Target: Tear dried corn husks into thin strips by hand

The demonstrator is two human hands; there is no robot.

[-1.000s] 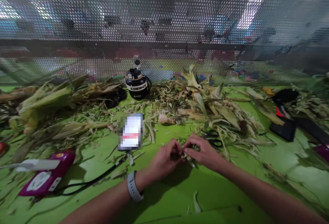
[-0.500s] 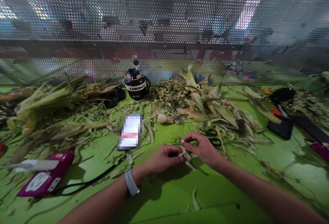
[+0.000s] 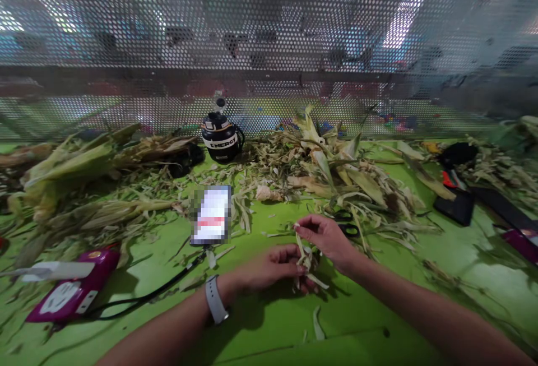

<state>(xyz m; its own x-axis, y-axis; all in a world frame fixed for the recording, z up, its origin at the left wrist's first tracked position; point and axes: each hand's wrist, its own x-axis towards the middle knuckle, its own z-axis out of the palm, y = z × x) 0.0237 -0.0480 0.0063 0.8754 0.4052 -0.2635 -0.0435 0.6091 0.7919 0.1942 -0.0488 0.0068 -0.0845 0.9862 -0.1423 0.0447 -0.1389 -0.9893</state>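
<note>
Pale, narrow corn husk strips are bunched between my two hands, over the green table. My left hand, with a light watch strap at its wrist, is closed around the lower part of the bunch, and some loose ends stick out past the fingers. Thumb and forefinger of my right hand pinch the upper end of a strip. Behind the right hand, black-handled scissors lie partly covered by husks. A single husk piece rests on the table nearer to me.
A phone with a blurred screen lies left of centre, near a purple device with a black strap. A black "ENERGY" bottle stands at the back, between husk heaps. A perforated metal panel rises behind. Dark items lie right.
My left hand has moved slightly down and its fingers show more below the strips. My right hand has shifted a little, drawing the strip's upper end apart from the left hand.
</note>
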